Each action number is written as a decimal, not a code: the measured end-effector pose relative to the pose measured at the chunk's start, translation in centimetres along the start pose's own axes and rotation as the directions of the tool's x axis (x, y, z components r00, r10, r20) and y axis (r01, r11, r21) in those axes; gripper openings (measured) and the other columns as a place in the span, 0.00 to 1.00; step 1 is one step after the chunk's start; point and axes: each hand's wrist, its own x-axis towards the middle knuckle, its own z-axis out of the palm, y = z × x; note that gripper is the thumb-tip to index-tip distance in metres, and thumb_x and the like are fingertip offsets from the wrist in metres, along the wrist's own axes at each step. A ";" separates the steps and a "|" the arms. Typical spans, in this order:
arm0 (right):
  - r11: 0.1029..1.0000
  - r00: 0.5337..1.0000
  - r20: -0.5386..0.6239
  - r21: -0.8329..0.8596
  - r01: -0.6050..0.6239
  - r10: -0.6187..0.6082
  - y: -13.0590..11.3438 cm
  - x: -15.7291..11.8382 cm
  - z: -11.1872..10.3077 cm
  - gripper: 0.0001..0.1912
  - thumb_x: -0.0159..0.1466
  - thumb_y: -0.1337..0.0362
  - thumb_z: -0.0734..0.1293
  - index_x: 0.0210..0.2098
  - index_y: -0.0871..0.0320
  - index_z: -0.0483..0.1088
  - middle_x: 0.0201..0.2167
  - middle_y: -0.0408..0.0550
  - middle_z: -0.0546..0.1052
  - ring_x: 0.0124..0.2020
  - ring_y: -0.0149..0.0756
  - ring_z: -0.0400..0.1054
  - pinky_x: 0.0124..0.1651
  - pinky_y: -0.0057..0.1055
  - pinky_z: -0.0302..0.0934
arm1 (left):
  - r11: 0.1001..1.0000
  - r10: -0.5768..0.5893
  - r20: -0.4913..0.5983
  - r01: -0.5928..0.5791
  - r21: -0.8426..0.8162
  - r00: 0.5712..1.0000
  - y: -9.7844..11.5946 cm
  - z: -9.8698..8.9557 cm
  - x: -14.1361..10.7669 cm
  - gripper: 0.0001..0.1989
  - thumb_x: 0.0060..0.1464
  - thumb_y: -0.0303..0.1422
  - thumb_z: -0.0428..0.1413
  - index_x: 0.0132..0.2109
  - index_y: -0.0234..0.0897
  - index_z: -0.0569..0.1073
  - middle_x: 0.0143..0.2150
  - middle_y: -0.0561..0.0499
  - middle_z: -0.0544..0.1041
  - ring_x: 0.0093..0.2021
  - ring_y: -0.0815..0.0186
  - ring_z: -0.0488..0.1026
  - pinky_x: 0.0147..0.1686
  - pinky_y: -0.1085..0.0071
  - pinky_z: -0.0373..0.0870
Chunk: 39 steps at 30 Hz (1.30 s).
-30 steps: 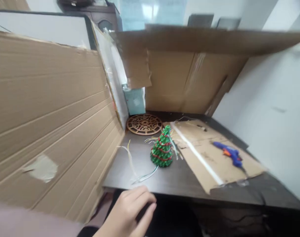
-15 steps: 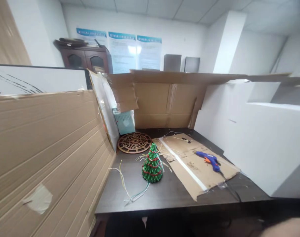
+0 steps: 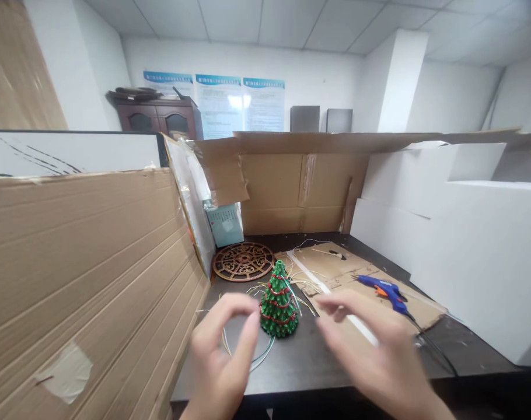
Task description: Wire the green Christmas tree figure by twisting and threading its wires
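Note:
A small green Christmas tree [image 3: 279, 309] with red garlands stands upright on the dark table. My left hand [image 3: 224, 344] is just left of it, thumb and fingers curved apart, with nothing between them. On the other side my right hand [image 3: 370, 344] faces the tree, slightly blurred, fingers and thumb apart and holding nothing. Thin wires [image 3: 265, 354] come out from under the tree's base, partly hidden by my left hand. More loose wires lie around and behind the tree.
A blue glue gun [image 3: 385, 290] lies on a flat cardboard sheet [image 3: 335, 265] at the right, its cord running to the table's front edge. Behind the tree is a round ornamental disc [image 3: 243, 261] beside a light-blue box [image 3: 226, 224]. Cardboard walls [image 3: 94, 245] and white boxes [image 3: 484, 245] enclose the table.
Both my hands have come up from below into view on either side of the tree. My view has tilted up slightly; the tree stands where it was.

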 end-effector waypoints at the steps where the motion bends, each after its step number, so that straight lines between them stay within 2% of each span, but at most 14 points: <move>1: 1.000 0.995 0.100 -0.008 -0.024 0.025 0.7 0.2 1.8 0.14 0.63 0.53 0.71 0.45 0.53 0.75 0.38 0.46 0.79 0.35 0.36 0.75 0.37 0.32 0.71 | 0.999 -0.038 0.024 0.039 -0.004 0.999 -1.4 1.7 0.3 0.09 0.67 0.35 0.56 0.51 0.37 0.74 0.49 0.46 0.75 0.49 0.56 0.73 0.49 0.60 0.75; 2: 0.997 0.989 0.128 -0.023 -0.072 0.074 1.4 0.3 3.6 0.15 0.61 0.53 0.73 0.43 0.54 0.74 0.36 0.46 0.79 0.32 0.36 0.75 0.33 0.31 0.70 | 0.997 -0.075 0.057 0.076 -0.010 0.996 -3.0 3.3 0.4 0.13 0.63 0.36 0.57 0.53 0.37 0.73 0.53 0.45 0.74 0.54 0.53 0.72 0.55 0.56 0.72; 3: 0.990 0.975 0.170 -0.020 -0.142 0.143 2.1 0.2 5.2 0.16 0.61 0.52 0.73 0.44 0.54 0.73 0.35 0.45 0.79 0.32 0.36 0.75 0.31 0.30 0.69 | 0.991 -0.130 0.112 0.131 -0.005 0.985 -4.5 4.7 0.4 0.23 0.60 0.38 0.58 0.60 0.36 0.69 0.59 0.42 0.71 0.59 0.50 0.68 0.61 0.50 0.66; 5: 0.973 0.958 0.197 0.054 -0.225 0.211 3.1 0.1 7.4 0.15 0.65 0.53 0.70 0.47 0.54 0.72 0.32 0.43 0.79 0.29 0.34 0.74 0.31 0.29 0.68 | 0.978 -0.195 0.255 0.208 -0.024 0.947 -7.1 6.7 -0.2 0.39 0.59 0.41 0.59 0.71 0.33 0.55 0.68 0.38 0.61 0.67 0.48 0.58 0.67 0.46 0.57; 6: 0.969 0.961 0.181 0.097 -0.228 0.208 3.5 0.1 8.0 0.12 0.68 0.54 0.68 0.47 0.54 0.73 0.32 0.42 0.79 0.29 0.33 0.74 0.32 0.28 0.68 | 0.976 -0.198 0.303 0.217 -0.030 0.932 -8.0 7.2 -0.6 0.41 0.59 0.41 0.59 0.73 0.32 0.52 0.70 0.38 0.58 0.69 0.49 0.55 0.68 0.46 0.55; 8: 0.973 0.984 0.117 0.169 -0.154 0.135 3.8 0.4 8.1 0.08 0.70 0.57 0.66 0.43 0.53 0.75 0.31 0.41 0.78 0.29 0.31 0.73 0.34 0.27 0.67 | 0.979 -0.173 0.344 0.200 -0.045 0.923 -8.9 7.4 -1.3 0.37 0.62 0.39 0.57 0.72 0.34 0.54 0.70 0.40 0.58 0.69 0.51 0.55 0.69 0.47 0.54; 12: 0.987 1.000 0.016 0.159 0.014 -0.017 3.6 1.9 7.0 0.06 0.69 0.61 0.68 0.40 0.52 0.78 0.34 0.39 0.80 0.31 0.28 0.73 0.36 0.24 0.67 | 0.984 -0.141 0.285 0.165 -0.065 0.948 -8.5 6.5 -2.0 0.25 0.62 0.30 0.53 0.66 0.39 0.65 0.63 0.45 0.68 0.63 0.55 0.65 0.65 0.52 0.63; 16: 0.994 0.994 -0.087 0.070 0.079 -0.073 3.3 3.1 6.8 0.05 0.69 0.63 0.69 0.42 0.53 0.78 0.38 0.40 0.82 0.32 0.29 0.75 0.36 0.24 0.68 | 0.982 -0.159 0.268 0.181 -0.060 0.950 -8.0 5.9 -2.6 0.27 0.61 0.28 0.55 0.66 0.42 0.66 0.63 0.48 0.68 0.62 0.55 0.65 0.65 0.53 0.64; 23: 0.990 0.992 -0.009 0.063 0.124 -0.124 3.9 3.3 8.3 0.06 0.69 0.64 0.67 0.40 0.56 0.78 0.37 0.42 0.81 0.31 0.29 0.75 0.36 0.25 0.69 | 0.983 -0.144 0.272 0.170 -0.072 0.951 -7.5 5.7 -3.1 0.30 0.60 0.23 0.55 0.68 0.44 0.63 0.64 0.50 0.66 0.64 0.58 0.63 0.66 0.58 0.62; 27: 0.992 0.997 0.019 0.102 0.073 -0.075 4.5 3.2 9.2 0.07 0.69 0.62 0.68 0.39 0.55 0.79 0.36 0.43 0.81 0.34 0.30 0.76 0.37 0.25 0.70 | 0.990 -0.113 0.280 0.133 -0.054 0.953 -7.4 5.6 -3.2 0.32 0.59 0.23 0.56 0.68 0.45 0.61 0.65 0.51 0.65 0.65 0.59 0.61 0.67 0.59 0.59; 29: 0.989 1.000 0.027 0.151 -0.007 0.002 4.8 3.0 9.4 0.07 0.67 0.60 0.70 0.41 0.55 0.79 0.37 0.43 0.81 0.33 0.30 0.76 0.36 0.25 0.71 | 0.991 -0.101 0.283 0.121 -0.053 0.954 -7.4 5.6 -3.3 0.32 0.59 0.23 0.57 0.68 0.45 0.61 0.66 0.51 0.64 0.65 0.59 0.61 0.68 0.59 0.59; 33: 0.938 0.981 -0.010 0.297 -0.181 0.193 5.3 2.0 9.0 0.15 0.62 0.57 0.74 0.47 0.56 0.77 0.37 0.46 0.81 0.32 0.33 0.77 0.33 0.27 0.74 | 0.991 -0.088 0.285 0.112 -0.068 0.954 -7.7 5.7 -3.4 0.31 0.61 0.25 0.56 0.69 0.43 0.61 0.66 0.50 0.64 0.66 0.58 0.61 0.68 0.58 0.59; 35: 0.928 0.978 -0.076 0.338 -0.156 0.193 5.4 1.6 8.7 0.13 0.63 0.59 0.74 0.45 0.56 0.77 0.36 0.46 0.80 0.33 0.34 0.77 0.34 0.28 0.74 | 0.991 -0.085 0.285 0.111 -0.075 0.955 -7.7 5.7 -3.4 0.30 0.62 0.26 0.56 0.68 0.42 0.62 0.66 0.49 0.64 0.66 0.58 0.61 0.68 0.58 0.58; 39: 0.962 0.993 -0.121 0.271 0.021 0.012 5.0 1.8 8.5 0.05 0.64 0.65 0.73 0.40 0.55 0.79 0.37 0.44 0.80 0.33 0.31 0.75 0.36 0.27 0.73 | 0.991 -0.081 0.278 0.107 -0.077 0.957 -7.7 5.8 -3.4 0.29 0.62 0.26 0.56 0.68 0.41 0.62 0.66 0.49 0.64 0.66 0.58 0.60 0.68 0.58 0.58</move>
